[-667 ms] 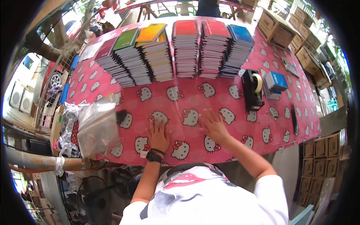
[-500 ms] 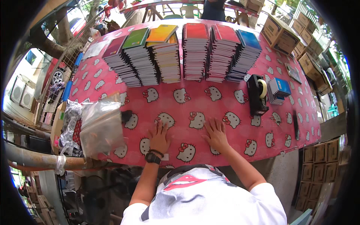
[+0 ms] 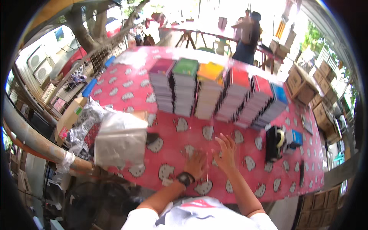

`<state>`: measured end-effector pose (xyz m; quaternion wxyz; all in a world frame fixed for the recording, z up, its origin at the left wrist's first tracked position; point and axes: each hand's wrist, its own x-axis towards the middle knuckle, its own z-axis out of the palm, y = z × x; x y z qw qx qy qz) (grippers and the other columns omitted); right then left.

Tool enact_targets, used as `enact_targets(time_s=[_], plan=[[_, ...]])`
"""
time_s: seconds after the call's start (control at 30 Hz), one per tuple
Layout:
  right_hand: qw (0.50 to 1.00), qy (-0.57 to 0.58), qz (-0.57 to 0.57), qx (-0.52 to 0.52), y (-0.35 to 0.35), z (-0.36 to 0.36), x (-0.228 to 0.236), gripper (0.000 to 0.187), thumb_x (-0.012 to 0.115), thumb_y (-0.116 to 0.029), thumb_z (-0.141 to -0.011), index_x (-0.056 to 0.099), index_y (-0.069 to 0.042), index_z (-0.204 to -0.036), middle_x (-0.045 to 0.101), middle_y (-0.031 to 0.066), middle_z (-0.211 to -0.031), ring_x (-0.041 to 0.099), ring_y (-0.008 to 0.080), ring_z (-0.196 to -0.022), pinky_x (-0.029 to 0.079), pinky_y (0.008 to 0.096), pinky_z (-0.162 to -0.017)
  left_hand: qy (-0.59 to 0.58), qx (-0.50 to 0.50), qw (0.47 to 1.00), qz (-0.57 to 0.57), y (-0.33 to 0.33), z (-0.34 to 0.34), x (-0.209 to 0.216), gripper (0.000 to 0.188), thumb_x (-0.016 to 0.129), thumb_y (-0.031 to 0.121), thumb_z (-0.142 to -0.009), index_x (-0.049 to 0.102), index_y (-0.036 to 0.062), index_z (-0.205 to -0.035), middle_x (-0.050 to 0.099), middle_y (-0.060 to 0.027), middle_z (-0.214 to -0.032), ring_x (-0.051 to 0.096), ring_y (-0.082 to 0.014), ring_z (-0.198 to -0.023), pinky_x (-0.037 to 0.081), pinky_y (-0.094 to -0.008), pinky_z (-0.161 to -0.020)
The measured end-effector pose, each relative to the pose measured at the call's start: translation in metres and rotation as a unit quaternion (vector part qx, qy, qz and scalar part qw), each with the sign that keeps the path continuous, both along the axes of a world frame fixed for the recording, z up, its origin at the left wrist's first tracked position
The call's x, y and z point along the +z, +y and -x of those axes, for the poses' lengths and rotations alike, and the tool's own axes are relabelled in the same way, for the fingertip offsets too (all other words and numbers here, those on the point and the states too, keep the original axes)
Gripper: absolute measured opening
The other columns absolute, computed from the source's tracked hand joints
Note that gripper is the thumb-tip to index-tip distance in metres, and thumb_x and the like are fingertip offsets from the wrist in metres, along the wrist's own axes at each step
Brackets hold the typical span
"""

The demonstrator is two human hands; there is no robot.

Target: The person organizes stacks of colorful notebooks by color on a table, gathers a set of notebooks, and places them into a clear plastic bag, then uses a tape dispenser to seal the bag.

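While both hands rest empty, notebook stacks flank a tape dispenser.

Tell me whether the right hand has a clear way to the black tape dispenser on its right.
Probably yes. The right hand is lifted over the pink tablecloth, and only bare cloth shows between it and the tape dispenser. The stacks of notebooks stand farther back, out of that path.

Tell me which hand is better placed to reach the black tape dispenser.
Probably the right. The right hand is lifted, fingers spread, on the tape dispenser's side. The left hand lies flat on the pink tablecloth, farther from it.
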<state>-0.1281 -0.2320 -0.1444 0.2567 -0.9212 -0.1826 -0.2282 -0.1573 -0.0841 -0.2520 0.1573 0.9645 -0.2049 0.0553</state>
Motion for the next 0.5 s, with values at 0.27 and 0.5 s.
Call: enact_targets(time_s=[0.27,0.5], plan=[[0.955,-0.072,-0.039,0.285,0.137,-0.141,0.118,0.022,0.061,-0.01,-0.07,0.057,-0.006,-0.092,0.057,0.0094,-0.09,0.052,0.0281,-0.091,0.039,0.0395,-0.085,-0.081,-0.021,0.978,0.192,0.013,0.0,0.024,0.05,0.053,0.032,-0.082,0.043,0.0091,-0.126,0.027,-0.018,-0.139,0.03,-0.036,-0.125,0.029,-0.0533,-0.097],[0.956,-0.208,0.202,0.04,0.218,-0.238,0.114,0.015,0.052,-0.013,-0.078,0.058,-0.008,-0.091,0.058,0.0067,-0.091,0.055,0.0224,-0.093,0.038,0.0395,-0.081,-0.077,-0.032,0.953,0.291,0.037,0.0,0.026,0.037,0.059,0.016,-0.076,0.053,0.005,-0.111,0.038,-0.0179,-0.13,0.039,-0.0363,-0.117,0.034,-0.0461,-0.096]])
